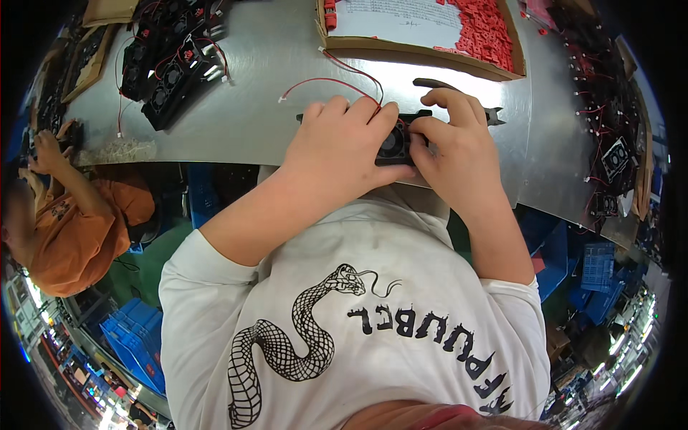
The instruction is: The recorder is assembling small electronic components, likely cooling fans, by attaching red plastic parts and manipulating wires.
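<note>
My left hand [340,143] is closed over the left part of a black fan unit [393,145] at the table's near edge, covering much of it. Its thumb stretches along the near side. My right hand [459,140] bends its thumb and index finger together against the unit's right end; anything small between those fingertips is hidden. Red and black wires [333,79] with white connectors run from the unit over the tabletop. A dark curved handle [436,84] and metal jaws [494,116], apparently of pliers, show on either side of my right fingers; whether these grip it I cannot tell.
Beyond my hands stands a cardboard tray [423,51] with red plastic pieces [487,36] and a paper sheet. More black fan units [168,86] with wires lie at the far left, others [615,158] at the right. A co-worker in orange [86,222] sits at the left.
</note>
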`<move>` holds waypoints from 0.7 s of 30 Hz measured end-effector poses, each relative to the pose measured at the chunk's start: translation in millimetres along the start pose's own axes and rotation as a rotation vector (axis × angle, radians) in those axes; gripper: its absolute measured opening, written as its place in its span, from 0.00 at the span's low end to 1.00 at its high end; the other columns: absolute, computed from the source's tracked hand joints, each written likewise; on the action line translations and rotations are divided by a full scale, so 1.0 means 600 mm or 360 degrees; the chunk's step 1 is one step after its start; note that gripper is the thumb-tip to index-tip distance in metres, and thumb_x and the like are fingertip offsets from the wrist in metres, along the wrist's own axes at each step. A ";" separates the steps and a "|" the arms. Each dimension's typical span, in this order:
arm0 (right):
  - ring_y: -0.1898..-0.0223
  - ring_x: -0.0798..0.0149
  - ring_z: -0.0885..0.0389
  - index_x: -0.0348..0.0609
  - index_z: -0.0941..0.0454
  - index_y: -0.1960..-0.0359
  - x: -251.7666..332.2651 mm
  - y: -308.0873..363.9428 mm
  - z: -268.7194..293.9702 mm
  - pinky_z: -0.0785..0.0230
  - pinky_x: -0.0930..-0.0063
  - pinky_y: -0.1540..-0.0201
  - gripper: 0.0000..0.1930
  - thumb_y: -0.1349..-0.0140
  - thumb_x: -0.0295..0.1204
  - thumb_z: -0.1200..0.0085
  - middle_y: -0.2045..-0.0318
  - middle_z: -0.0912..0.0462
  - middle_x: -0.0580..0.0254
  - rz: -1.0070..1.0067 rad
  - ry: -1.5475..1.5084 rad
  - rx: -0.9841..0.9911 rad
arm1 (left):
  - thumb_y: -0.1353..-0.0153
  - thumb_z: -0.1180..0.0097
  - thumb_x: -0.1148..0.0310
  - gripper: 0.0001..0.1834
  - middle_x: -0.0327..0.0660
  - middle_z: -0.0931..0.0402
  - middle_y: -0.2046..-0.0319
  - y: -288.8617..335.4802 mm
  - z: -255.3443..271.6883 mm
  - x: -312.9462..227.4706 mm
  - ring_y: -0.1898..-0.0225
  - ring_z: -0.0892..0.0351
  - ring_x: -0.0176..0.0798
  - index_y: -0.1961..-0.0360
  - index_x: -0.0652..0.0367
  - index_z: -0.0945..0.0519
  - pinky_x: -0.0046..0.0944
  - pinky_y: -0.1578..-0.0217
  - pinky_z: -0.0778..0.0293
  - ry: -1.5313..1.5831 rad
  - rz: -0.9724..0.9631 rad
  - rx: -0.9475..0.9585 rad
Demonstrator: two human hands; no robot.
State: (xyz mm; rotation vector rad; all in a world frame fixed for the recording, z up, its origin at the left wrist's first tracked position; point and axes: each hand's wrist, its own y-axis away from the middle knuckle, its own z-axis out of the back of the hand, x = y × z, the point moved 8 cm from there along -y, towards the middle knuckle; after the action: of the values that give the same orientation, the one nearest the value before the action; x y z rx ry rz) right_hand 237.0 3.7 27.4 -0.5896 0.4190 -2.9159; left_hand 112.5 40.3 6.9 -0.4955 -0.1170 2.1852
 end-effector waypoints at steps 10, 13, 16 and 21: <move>0.52 0.51 0.23 0.41 0.16 0.66 -0.015 0.002 -0.014 0.27 0.61 0.51 0.08 0.50 0.20 0.36 0.57 0.21 0.58 0.0027 -0.0217 -0.0066 | 0.53 0.29 0.39 0.37 0.38 0.21 0.60 -0.004 -0.006 0.003 0.61 0.21 0.45 0.49 0.53 0.20 0.48 0.59 0.28 0.0003 -0.0011 0.0091; 0.52 0.51 0.23 0.40 0.17 0.65 -0.013 -0.003 -0.008 0.27 0.61 0.51 0.08 0.49 0.19 0.37 0.58 0.20 0.58 0.0147 -0.0254 -0.0041 | 0.52 0.29 0.41 0.36 0.38 0.21 0.60 -0.010 -0.007 0.009 0.59 0.21 0.46 0.49 0.53 0.20 0.49 0.56 0.28 0.0066 0.0004 0.0125; 0.52 0.51 0.23 0.39 0.17 0.66 -0.005 -0.017 -0.006 0.27 0.61 0.50 0.08 0.49 0.18 0.38 0.57 0.21 0.57 0.0299 -0.0218 0.0105 | 0.51 0.29 0.42 0.35 0.39 0.20 0.60 -0.012 -0.005 0.015 0.58 0.21 0.47 0.48 0.53 0.21 0.50 0.54 0.28 0.0149 0.0003 0.0159; 0.48 0.55 0.22 0.39 0.17 0.66 -0.011 -0.045 -0.007 0.27 0.62 0.47 0.07 0.47 0.21 0.36 0.55 0.20 0.60 0.0289 -0.0413 0.0417 | 0.52 0.28 0.41 0.37 0.39 0.20 0.59 -0.005 0.002 0.022 0.57 0.21 0.48 0.46 0.53 0.21 0.50 0.53 0.28 0.0147 0.0014 0.0193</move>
State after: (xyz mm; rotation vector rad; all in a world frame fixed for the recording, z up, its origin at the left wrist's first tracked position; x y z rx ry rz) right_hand 239.3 31.6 29.1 -0.8256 0.0534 -2.6157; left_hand 107.1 52.6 4.8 -0.5273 0.0675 2.1588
